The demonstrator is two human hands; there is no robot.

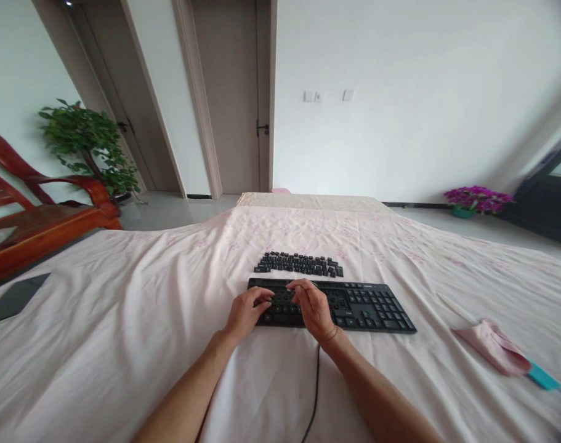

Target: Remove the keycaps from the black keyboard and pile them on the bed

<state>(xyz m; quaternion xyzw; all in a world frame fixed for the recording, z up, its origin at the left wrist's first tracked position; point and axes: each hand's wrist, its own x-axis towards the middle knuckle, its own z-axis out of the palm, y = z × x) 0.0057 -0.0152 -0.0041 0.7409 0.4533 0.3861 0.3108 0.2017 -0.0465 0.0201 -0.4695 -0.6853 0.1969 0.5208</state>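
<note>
A black computer keyboard (370, 304) lies on the cloth in front of me, its left and middle part stripped of many keycaps; the number pad on the right still carries its keys. My left hand (246, 311) is over the keyboard's left end, thumb and forefinger closed together near the key sockets. My right hand (314, 311) reaches over the middle, fingers bent and tips pinched above the bare sockets. Whatever is between either hand's fingertips is too small to make out. Just behind the keyboard, loose black keycaps (298, 264) stand in rows.
A pale pink floral cloth (169, 344) covers the surface. The keyboard's cable (316, 387) runs toward me. At right lie a pink cloth (495, 347) and a blue-ended object (544, 375); a dark flat phone-like slab (15, 299) is at far left. A wooden chair (53, 221) stands beyond.
</note>
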